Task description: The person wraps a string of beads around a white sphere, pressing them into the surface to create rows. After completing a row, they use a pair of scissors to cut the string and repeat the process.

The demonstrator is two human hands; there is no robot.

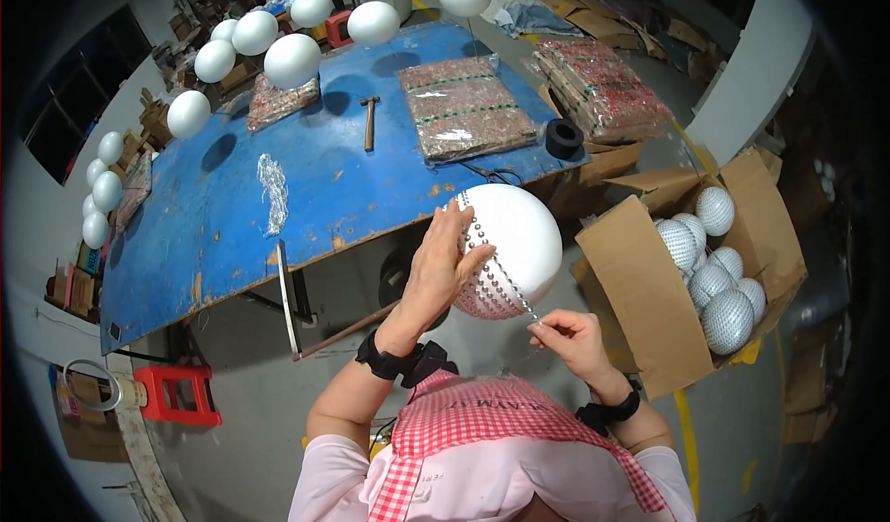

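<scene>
A large white ball (524,235) is in front of me, just off the table's near edge. Rows of small silvery beads (487,290) wrap its left and lower side. My left hand (438,267) lies against the ball's left side, fingers long and thumb pressed over the beads, holding it steady. From the ball's lower front a bead strand (521,299) runs to my right hand (573,338), which pinches it between thumb and fingertips. What bears the ball from below is hidden.
Several plain white balls (292,61) stand over the blue table (324,188), which also bears a hammer (369,123), scissors (491,174), black tape (564,139), a silvery strand bundle (273,193) and wrapped bead packs (464,105). At right, a cardboard box (649,299) holds beaded balls (728,321). A red stool (178,394) is left.
</scene>
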